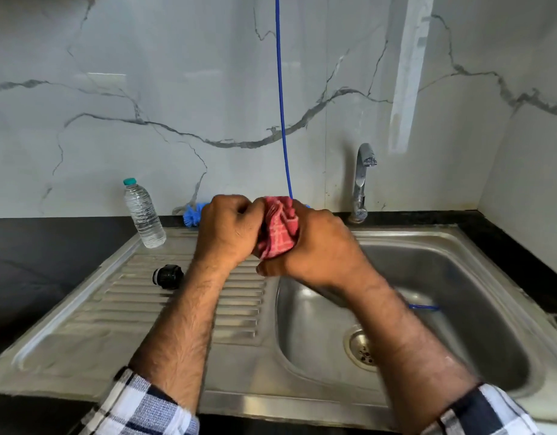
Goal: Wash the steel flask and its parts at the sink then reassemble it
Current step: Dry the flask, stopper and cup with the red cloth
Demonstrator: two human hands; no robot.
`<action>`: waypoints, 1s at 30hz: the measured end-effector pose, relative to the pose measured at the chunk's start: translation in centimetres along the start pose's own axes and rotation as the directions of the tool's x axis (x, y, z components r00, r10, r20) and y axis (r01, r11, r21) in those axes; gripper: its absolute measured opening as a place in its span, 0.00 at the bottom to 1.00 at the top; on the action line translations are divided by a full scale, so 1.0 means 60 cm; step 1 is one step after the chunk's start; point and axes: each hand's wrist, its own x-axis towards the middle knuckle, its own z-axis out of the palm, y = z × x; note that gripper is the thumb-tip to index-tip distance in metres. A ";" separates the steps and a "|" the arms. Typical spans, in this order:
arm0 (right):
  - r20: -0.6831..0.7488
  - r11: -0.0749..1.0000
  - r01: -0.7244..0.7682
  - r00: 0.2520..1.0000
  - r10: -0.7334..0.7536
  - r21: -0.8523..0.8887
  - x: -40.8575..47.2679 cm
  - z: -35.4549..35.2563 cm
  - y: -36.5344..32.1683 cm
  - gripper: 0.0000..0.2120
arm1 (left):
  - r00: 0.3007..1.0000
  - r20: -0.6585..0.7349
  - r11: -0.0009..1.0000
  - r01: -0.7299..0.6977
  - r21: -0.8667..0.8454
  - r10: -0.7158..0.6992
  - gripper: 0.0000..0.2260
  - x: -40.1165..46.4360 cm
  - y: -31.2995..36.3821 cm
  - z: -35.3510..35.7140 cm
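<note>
Above the sink's (453,246) inner edge, both hands (230,233) (321,246) clench a red cloth (278,230).

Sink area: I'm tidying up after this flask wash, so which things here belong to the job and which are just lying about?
Belongs to the job:
- red checked cloth, bunched in both hands
- black flask cap on the drainboard
- blue bottle brush by the wall
- tap
- sink basin

Lying about:
- plastic water bottle
- blue cord hanging down

The flask body isn't visible.

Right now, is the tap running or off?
Off. No water falls from the tap spout into the sink. Both hands are bunched round a red cloth.
</note>
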 end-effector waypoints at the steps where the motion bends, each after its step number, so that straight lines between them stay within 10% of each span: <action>1: 0.121 0.981 -0.046 0.992 0.024 0.190 0.006 -0.013 0.011 0.27 | 0.998 0.049 0.997 -0.033 -0.065 0.037 0.21 0.005 0.002 0.000; 4: 0.460 0.607 -0.331 0.886 -0.063 0.722 0.011 -0.021 0.051 0.22 | 0.988 0.154 0.944 0.026 -0.328 0.026 0.16 0.020 0.003 0.002; 8: 0.661 0.113 -0.653 0.724 -0.197 0.749 0.004 0.013 0.092 0.34 | 0.983 0.169 0.921 0.126 -0.369 -0.067 0.22 0.043 0.003 0.006; 17: 0.562 -0.090 -0.589 0.800 -0.210 0.803 -0.001 0.002 0.143 0.41 | 0.991 -0.080 0.966 0.081 -0.245 -0.104 0.22 0.079 -0.028 -0.055; 24: 0.415 0.186 -0.449 0.889 0.193 0.874 0.024 0.069 0.126 0.34 | 0.974 -0.225 0.977 0.084 0.195 -0.039 0.20 0.086 -0.018 -0.125; 27: 0.072 0.546 -0.259 0.938 0.340 0.797 0.008 0.070 0.094 0.13 | 0.966 -0.251 0.962 0.129 0.241 -0.066 0.22 0.080 -0.018 -0.152; 30: -0.076 0.762 -0.121 0.973 0.218 0.637 -0.007 0.082 0.035 0.13 | 0.963 -0.260 0.935 0.152 0.321 -0.067 0.21 0.073 -0.018 -0.188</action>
